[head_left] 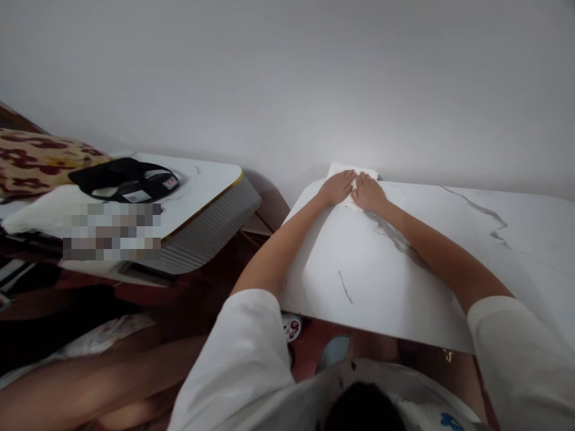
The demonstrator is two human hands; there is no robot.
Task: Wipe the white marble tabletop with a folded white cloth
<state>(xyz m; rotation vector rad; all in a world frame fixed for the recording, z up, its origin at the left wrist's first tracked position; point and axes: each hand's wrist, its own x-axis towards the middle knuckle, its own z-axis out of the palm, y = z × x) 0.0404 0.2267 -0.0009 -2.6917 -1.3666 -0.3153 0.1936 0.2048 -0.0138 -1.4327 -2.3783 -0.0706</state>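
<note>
A white cloth [345, 170] lies at the far left corner of a white marble-patterned table [395, 287], near the wall. My left hand [339, 187] rests flat on the cloth with its fingers stretched out to the right. Close beside it, my right hand [368, 191] is also pressed down on the cloth, fingers pointing away from me. The fingertips of both hands nearly meet over the cloth. Part of the cloth is hidden beneath my hands.
To the left stands another white table [202, 179] with a black cap-like item [130, 179], a white cloth [49, 209] and a floral fabric [45, 158]. A person's bare legs [103, 377] show at lower left. A grey wall [287, 78] runs behind both tables.
</note>
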